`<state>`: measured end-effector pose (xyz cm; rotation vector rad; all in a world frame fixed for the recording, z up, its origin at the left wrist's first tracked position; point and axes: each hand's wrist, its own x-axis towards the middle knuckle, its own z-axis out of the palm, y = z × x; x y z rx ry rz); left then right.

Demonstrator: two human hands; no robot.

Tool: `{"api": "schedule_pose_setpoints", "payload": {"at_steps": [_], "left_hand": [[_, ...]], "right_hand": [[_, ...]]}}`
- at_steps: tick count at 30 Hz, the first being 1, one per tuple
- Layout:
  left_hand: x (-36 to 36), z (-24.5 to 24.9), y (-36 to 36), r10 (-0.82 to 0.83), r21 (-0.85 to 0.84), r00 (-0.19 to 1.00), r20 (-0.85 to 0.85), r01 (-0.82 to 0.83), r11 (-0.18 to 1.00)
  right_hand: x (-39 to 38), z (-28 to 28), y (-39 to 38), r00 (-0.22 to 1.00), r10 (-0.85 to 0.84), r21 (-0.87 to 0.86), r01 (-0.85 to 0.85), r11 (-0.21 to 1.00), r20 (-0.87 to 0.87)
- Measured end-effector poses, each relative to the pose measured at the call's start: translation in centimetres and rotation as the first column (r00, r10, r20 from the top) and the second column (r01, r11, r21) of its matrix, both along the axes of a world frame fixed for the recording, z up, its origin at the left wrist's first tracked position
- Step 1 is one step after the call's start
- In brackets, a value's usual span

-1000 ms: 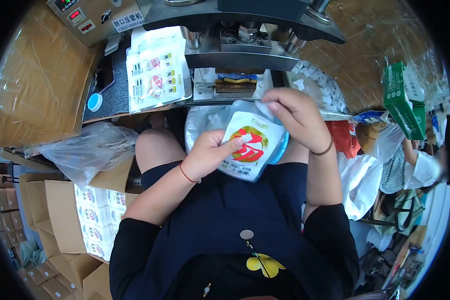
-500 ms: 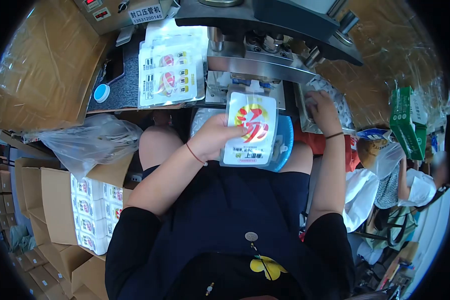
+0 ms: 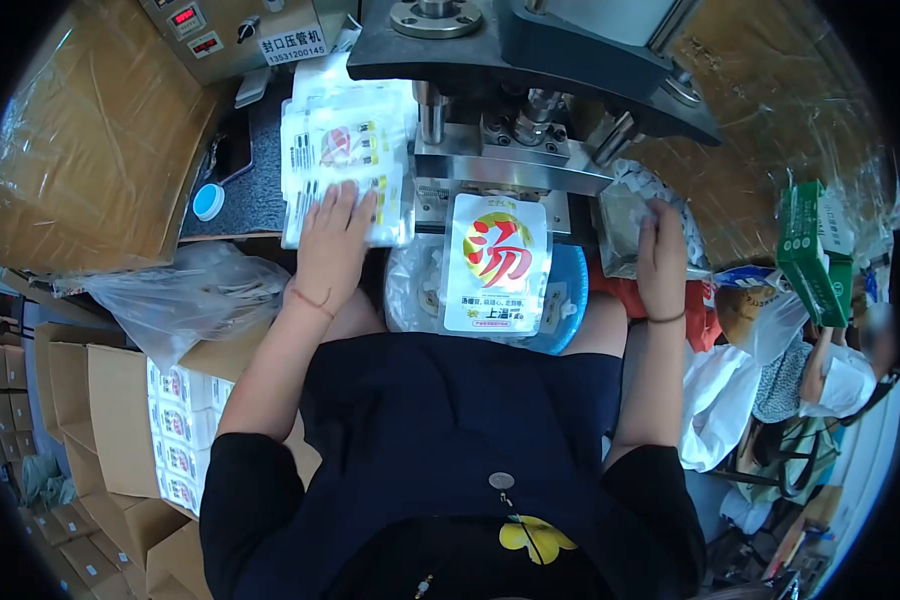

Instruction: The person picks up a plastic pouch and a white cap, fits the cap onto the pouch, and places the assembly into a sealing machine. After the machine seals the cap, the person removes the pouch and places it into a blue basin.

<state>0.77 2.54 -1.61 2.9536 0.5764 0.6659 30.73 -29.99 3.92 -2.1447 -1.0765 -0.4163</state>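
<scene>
My left hand [image 3: 332,245] lies with fingers spread on the lower end of a stack of printed pouches [image 3: 348,145] at the left of the bench. A white pouch with a large red character [image 3: 497,262] hangs from the metal press [image 3: 510,165], its top edge at the press jaws, untouched by either hand. My right hand [image 3: 662,262] is at the clear bin [image 3: 622,225] of small white parts, its fingers drawn together; what they hold, if anything, is hidden. Behind the hanging pouch is a blue basin [image 3: 570,300].
A control box [image 3: 235,35], a phone [image 3: 232,145] and a round white-and-blue cap [image 3: 208,202] are at the left. Lower left stands an open carton [image 3: 120,420] of packed pouches beside a clear plastic bag [image 3: 195,295]. A green box [image 3: 805,250] and another person [image 3: 840,380] are at the right.
My left hand has let go of the large pouch and moved left onto the stack. My right hand has shifted slightly down in the view. The press bar appears lower against the pouch top.
</scene>
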Motion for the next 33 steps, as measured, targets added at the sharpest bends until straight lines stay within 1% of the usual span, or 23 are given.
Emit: {"api": "schedule_pose_setpoints", "payload": {"at_steps": [2, 3, 4, 5, 6, 7, 8, 9, 11, 12, 15, 16, 17, 19, 20, 23, 24, 27, 28, 29, 31, 32, 33], "left_hand": [[-1.6, -0.5, -0.1, -0.005, -0.315, 0.992, 0.124, 0.045, 0.948], [-2.0, 0.0, -0.4, 0.074, -0.375, 0.971, 0.229, 0.018, 0.927], [-1.6, 1.6, -2.2, 0.122, -0.74, 0.93, 0.348, 0.193, 0.644], [-0.9, 2.8, -3.9, 0.223, -0.9, 0.878, 0.423, 0.379, 0.214], [-0.9, 1.4, -3.8, 0.064, -0.863, 0.916, 0.395, 0.346, 0.368], [-0.4, 2.1, -5.3, 0.097, -0.917, 0.937, 0.336, 0.302, 0.259], [0.1, 2.2, -6.3, 0.026, -0.907, 0.955, 0.296, 0.272, 0.322], [0.6, 2.1, -7.2, -0.038, -0.889, 0.967, 0.252, 0.246, 0.386], [1.7, 3.9, -9.2, -0.082, -0.916, 0.978, 0.19, 0.207, 0.343], [2.2, 3.2, -9.7, -0.111, -0.913, 0.971, 0.21, 0.236, 0.333], [2.9, 2.1, -11.7, -0.111, -0.97, 0.966, 0.235, 0.227, -0.083], [3.2, 2.7, -12.6, -0.091, -0.938, 0.951, 0.297, 0.272, -0.217], [3.3, 2.5, -13.1, -0.131, -0.915, 0.948, 0.291, 0.236, -0.328], [3.5, 2.3, -14.0, -0.197, -0.871, 0.936, 0.291, 0.175, -0.459], [3.7, 1.2, -14.4, -0.225, -0.856, 0.936, 0.272, 0.128, -0.501], [4.2, 0.9, -14.8, -0.147, -0.8, 0.945, 0.292, 0.157, -0.579], [4.6, 0.5, -14.2, -0.087, -0.788, 0.959, 0.269, 0.168, -0.592], [6.4, 0.6, -11.2, 0.022, -0.762, 0.972, 0.234, 0.197, -0.617], [7.0, 1.0, -10.1, 0.018, -0.792, 0.98, 0.199, 0.171, -0.587], [7.4, 1.2, -9.4, 0.02, -0.791, 0.98, 0.2, 0.173, -0.587], [8.1, 1.3, -8.6, 0.023, -0.787, 0.979, 0.204, 0.178, -0.59], [8.0, 1.2, -8.6, 0.032, -0.778, 0.977, 0.211, 0.188, -0.6], [8.2, 1.0, -8.6, 0.072, -0.805, 0.963, 0.261, 0.258, -0.534]], "right_hand": [[-3.0, 1.4, 0.4, 0.985, 0.052, 0.082, -0.038, 0.996, -0.167], [-4.1, 1.3, 1.1, 0.974, 0.174, 0.03, -0.171, 0.985, -0.146], [-5.1, 1.3, 1.9, 0.948, 0.293, -0.021, -0.298, 0.954, -0.128], [-6.2, 1.5, 2.6, 0.906, 0.407, -0.074, -0.416, 0.906, -0.114], [-7.4, 2.1, 3.5, 0.86, 0.467, -0.077, -0.49, 0.868, -0.203], [-8.5, 3.0, 4.3, 0.804, 0.519, -0.074, -0.56, 0.825, -0.289], [-8.9, 3.7, 4.9, 0.801, 0.525, -0.034, -0.556, 0.83, -0.287], [-9.1, 4.2, 5.3, 0.78, 0.528, 0.103, -0.527, 0.844, -0.335], [-9.5, 4.9, 6.2, 0.722, 0.549, 0.362, -0.421, 0.832, -0.422], [-9.7, 5.3, 6.7, 0.709, 0.554, 0.366, -0.423, 0.829, -0.436], [-8.3, 4.9, 6.8, 0.819, 0.538, 0.085, -0.532, 0.842, -0.2], [-7.3, 5.0, 5.9, 0.823, 0.532, -0.03, -0.548, 0.836, -0.198], [-6.9, 5.3, 5.4, 0.8, 0.544, -0.058, -0.574, 0.817, -0.255], [-6.9, 5.4, 4.4, 0.742, 0.551, -0.109, -0.628, 0.77, -0.383], [-6.6, 5.0, 4.1, 0.716, 0.592, -0.062, -0.655, 0.753, -0.371], [-5.3, 4.7, 3.0, 0.868, 0.473, 0.019, -0.476, 0.879, -0.148], [-5.4, 5.0, 2.1, 0.855, 0.31, 0.077, -0.307, 0.949, -0.415], [-5.2, 4.4, 0.5, 0.718, 0.242, 0.069, -0.263, 0.962, -0.653], [-5.9, 4.0, 0.8, 0.727, 0.307, 0.081, -0.328, 0.941, -0.614], [-6.1, 2.7, 1.4, 0.806, 0.413, 0.09, -0.417, 0.905, -0.423], [-7.5, 1.9, 2.1, 0.806, 0.411, 0.038, -0.437, 0.898, -0.426], [-7.7, 1.2, 2.1, 0.814, 0.452, 0.026, -0.477, 0.879, -0.365], [-7.9, 0.5, 2.1, 0.815, 0.494, 0.013, -0.515, 0.857, -0.302]]}}
